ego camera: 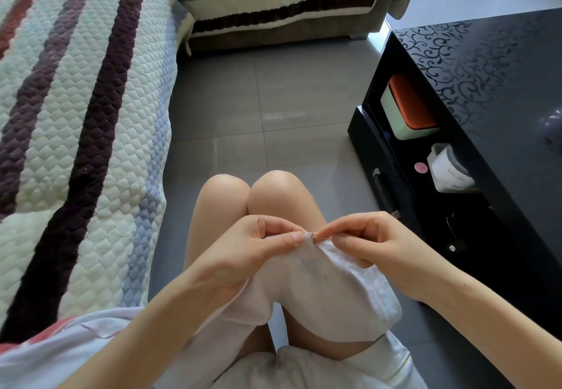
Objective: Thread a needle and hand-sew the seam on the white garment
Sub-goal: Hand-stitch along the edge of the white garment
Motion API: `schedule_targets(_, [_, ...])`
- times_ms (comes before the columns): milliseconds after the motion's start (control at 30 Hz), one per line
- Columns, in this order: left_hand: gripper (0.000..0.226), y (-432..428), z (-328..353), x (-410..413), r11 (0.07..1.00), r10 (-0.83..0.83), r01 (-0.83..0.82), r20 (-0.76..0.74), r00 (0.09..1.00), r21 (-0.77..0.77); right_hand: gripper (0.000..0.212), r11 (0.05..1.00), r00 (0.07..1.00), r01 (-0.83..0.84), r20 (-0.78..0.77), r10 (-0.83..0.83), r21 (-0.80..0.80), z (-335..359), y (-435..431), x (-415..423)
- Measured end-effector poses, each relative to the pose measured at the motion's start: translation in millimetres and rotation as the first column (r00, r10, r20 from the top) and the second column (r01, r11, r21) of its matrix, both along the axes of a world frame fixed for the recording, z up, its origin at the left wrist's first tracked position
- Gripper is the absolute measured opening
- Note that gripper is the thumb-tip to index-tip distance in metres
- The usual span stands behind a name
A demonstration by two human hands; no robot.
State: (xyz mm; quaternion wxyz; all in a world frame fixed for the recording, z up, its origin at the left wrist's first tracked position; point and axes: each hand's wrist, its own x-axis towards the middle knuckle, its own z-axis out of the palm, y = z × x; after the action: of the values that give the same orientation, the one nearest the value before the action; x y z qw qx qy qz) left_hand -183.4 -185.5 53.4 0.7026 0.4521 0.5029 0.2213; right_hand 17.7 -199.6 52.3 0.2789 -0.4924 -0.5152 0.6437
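Above our knees (279, 190), left hand (252, 254) pinches the white garment (319, 291) taut, right hand (374, 245) pinches the needle (323, 238) (barely visible); we should keep stitches small.

**Stripes, Scrolls and Plain White**

At 9 o'clock the sofa cover (76, 114) is cream, quilted in diamonds, with dark plum, rust-red and blue-grey stripes. The floor (243, 99) at centre is plain grey tile. At 3 o'clock the table (486, 69) is glossy black with a scrolling vine pattern. In its shelf are a pale green box (395, 114) with an orange top and a small pink disc (421, 168). The garment (319, 291) at 6 o'clock is plain white. The needle (323, 237) looks silvery, though it is too thin to be sure.
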Motion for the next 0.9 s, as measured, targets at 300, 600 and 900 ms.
schedule_targets(300, [0.014, 0, -1, -1, 0.992, 0.013, 0.002, 0.119, 0.993, -0.123, 0.02, 1.0, 0.999, -0.014, -0.037, 0.013, -0.019, -14, 1, -2])
schedule_targets(600, [0.009, 0, -2, 1, 0.985, 0.046, -0.02, 0.153, 0.987, -0.169, 0.018, 0.998, 0.992, -0.057, -0.115, 0.057, 0.001, -21, 5, 4])
schedule_targets(900, [0.022, 7, -2, 5, 0.999, 0.028, -0.024, 0.091, 0.995, -0.043, 0.011, 0.988, 0.998, 0.058, 0.005, -0.059, 0.144, -30, -2, -9])
